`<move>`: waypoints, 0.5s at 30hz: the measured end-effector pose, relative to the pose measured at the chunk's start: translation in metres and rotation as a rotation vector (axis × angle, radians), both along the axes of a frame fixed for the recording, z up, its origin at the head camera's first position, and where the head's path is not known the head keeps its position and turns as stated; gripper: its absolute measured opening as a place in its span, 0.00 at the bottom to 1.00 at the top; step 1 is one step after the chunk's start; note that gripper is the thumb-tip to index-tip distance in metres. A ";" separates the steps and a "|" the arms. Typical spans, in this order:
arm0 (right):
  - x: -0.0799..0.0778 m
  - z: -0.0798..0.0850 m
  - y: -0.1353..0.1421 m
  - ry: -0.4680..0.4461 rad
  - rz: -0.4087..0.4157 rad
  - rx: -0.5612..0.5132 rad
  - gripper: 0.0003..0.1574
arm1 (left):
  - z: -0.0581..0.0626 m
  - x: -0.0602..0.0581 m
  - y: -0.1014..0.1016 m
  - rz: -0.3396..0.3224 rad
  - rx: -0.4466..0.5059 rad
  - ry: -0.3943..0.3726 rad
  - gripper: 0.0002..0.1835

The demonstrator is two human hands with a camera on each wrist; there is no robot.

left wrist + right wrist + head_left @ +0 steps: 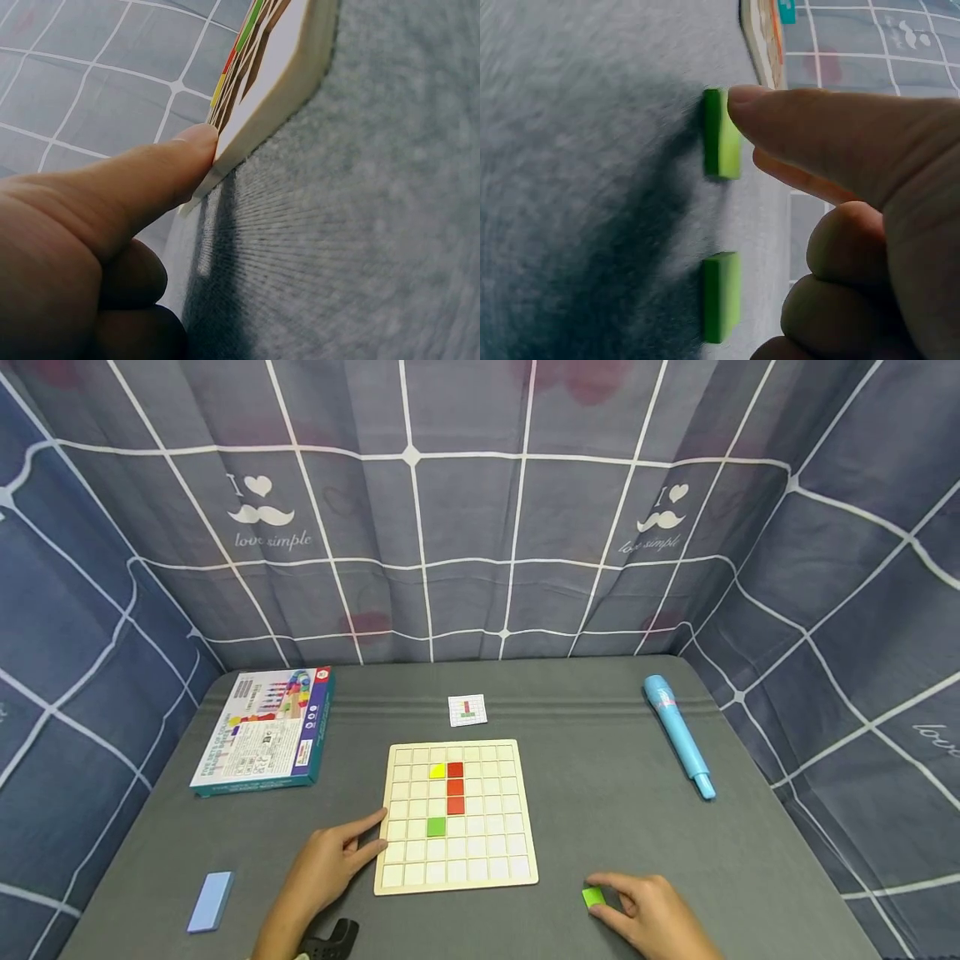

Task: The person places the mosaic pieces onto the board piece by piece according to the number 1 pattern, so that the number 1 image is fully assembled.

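Note:
A pale wooden grid board (491,852) lies in the middle of the grey table. One yellow tile (437,771), three red tiles (455,787) and a green tile (436,827) sit in its squares. My left hand (330,864) touches the board's left edge with thumb and index finger; in the left wrist view the thumb (169,169) rests against the edge. To the right of the board, my right hand (648,914) holds a green square tile (592,897) between thumb and index finger. Beside it, the right wrist view shows a second green tile (721,298), hidden in the head view.
Behind the board lies a small pattern card (467,710). A flat game box (262,731) is at the back left, a light blue block (211,902) at the front left. On the right lies a blue microphone-shaped stick (678,735). Gridded curtains (465,510) enclose the table.

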State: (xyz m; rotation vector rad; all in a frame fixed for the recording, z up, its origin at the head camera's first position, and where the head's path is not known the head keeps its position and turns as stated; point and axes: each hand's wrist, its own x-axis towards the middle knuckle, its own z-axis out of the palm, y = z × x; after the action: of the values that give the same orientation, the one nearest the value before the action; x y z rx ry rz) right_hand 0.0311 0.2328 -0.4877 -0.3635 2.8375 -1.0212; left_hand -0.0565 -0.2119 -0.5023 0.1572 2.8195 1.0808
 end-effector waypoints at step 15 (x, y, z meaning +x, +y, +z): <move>0.001 -0.005 0.008 -0.124 -0.007 0.061 0.21 | -0.002 0.001 0.000 0.013 -0.014 -0.005 0.25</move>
State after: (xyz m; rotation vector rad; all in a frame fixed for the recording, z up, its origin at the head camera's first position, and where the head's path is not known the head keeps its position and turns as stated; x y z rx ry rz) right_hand 0.0322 0.2409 -0.4924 -0.2754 2.7536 -0.9225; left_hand -0.0555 -0.2120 -0.5043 0.1354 2.8270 1.0628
